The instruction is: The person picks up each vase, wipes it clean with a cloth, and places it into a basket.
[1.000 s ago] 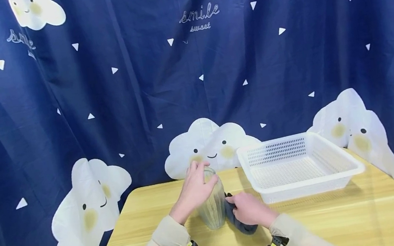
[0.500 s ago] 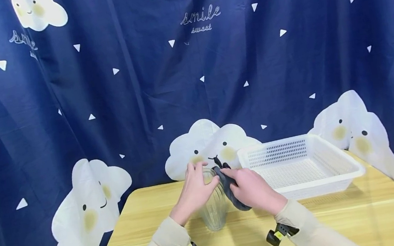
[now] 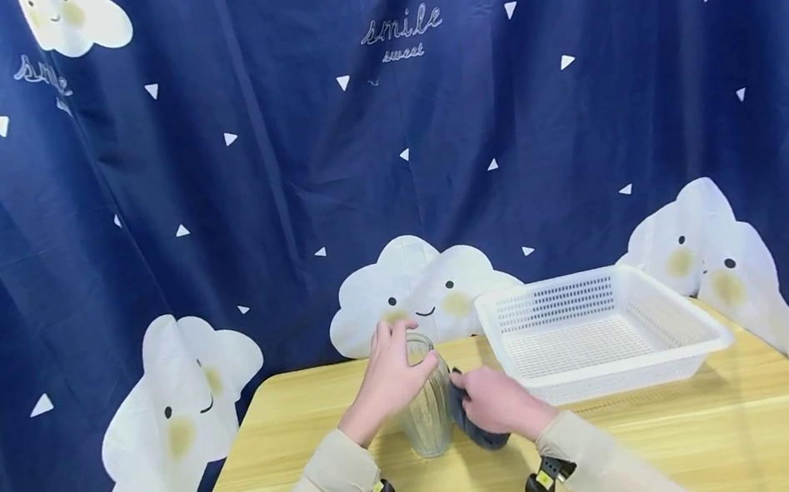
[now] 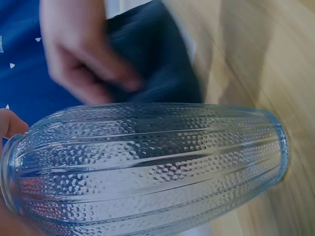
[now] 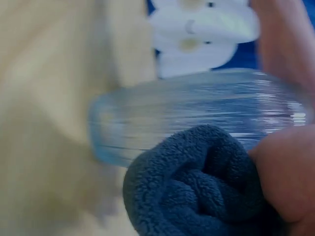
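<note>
A clear ribbed glass vase (image 3: 429,413) stands upright on the table, its dimpled wall (image 4: 157,157) filling the left wrist view. My left hand (image 3: 388,375) grips it around the neck, thumb on the near side and fingers behind the rim. On the vase's right side, my right hand (image 3: 495,401) holds a bunched dark grey-blue towel (image 3: 480,434) close along the glass. From the right wrist, the towel's fuzzy rolled folds (image 5: 192,182) overlap the lower part of the vase. Part of the towel is hidden under the right hand.
A white perforated plastic basket (image 3: 627,369) sits on the wooden table (image 3: 665,443) to the right, just beyond my right hand. Behind the table hangs a dark blue curtain (image 3: 322,164) with clouds and white triangles.
My right hand and the towel rose along the vase to near its rim half a second ago, then came back down its side. The left hand and vase stay put.
</note>
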The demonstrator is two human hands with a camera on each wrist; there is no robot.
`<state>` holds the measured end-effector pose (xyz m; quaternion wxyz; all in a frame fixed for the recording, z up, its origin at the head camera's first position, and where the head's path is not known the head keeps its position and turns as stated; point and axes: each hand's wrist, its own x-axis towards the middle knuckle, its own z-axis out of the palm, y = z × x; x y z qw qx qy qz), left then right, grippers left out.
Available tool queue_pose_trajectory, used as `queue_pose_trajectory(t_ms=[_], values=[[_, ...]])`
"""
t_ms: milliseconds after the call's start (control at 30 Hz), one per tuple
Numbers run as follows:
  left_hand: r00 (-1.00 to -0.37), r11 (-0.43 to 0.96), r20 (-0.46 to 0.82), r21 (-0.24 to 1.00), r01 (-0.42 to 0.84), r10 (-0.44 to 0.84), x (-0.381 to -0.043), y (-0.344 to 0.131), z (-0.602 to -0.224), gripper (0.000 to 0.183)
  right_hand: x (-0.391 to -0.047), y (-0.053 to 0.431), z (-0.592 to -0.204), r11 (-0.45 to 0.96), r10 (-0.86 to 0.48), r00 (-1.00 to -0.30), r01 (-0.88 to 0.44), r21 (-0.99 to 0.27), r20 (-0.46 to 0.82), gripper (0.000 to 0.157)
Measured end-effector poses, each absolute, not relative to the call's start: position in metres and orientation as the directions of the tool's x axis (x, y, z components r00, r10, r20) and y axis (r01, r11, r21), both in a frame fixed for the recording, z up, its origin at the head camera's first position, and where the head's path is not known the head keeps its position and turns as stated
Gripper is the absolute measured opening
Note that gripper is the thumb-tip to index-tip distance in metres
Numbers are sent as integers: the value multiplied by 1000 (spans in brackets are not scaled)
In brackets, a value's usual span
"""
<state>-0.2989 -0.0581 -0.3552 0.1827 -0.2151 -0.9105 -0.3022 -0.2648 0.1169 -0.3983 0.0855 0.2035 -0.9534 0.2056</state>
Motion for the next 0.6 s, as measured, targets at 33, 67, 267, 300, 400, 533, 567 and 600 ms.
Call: queue_pose_trajectory(t_ms=[33, 67, 267, 300, 400, 533, 567, 600], values=[[-845, 729, 460, 474, 494, 273, -299, -58, -356, 54, -265, 116, -406, 837, -365, -908, -418, -354, 209, 42], [-848, 734, 459, 473, 487, 267, -299, -58, -356, 54, -264, 115, -413, 837, -377, -907, -420, -350, 185, 41], [-844, 728, 480, 486, 482, 238, -298, -59, -358, 57, -266, 114, -428, 841, -380, -910, -415, -348, 167, 41], [-842, 726, 483, 487, 485, 238, -298, -59, -358, 57, -266, 115, -428, 839, -373, -914, -406, -363, 159, 42], [-842, 720, 480, 491, 490, 246, -295, -61, -358, 57, -266, 118, -423, 824, -359, -921, -390, -411, 153, 42], [-844, 702, 462, 504, 503, 272, -292, -62, -353, 58, -265, 123, -404, 800, -358, -902, -430, -419, 241, 43], [-844, 699, 459, 507, 505, 277, -292, -62, -351, 57, -265, 124, -398, 800, -353, -896, -439, -410, 271, 43], [-843, 697, 456, 506, 508, 284, -292, -62, -350, 57, -265, 124, -390, 799, -343, -891, -443, -407, 295, 43]])
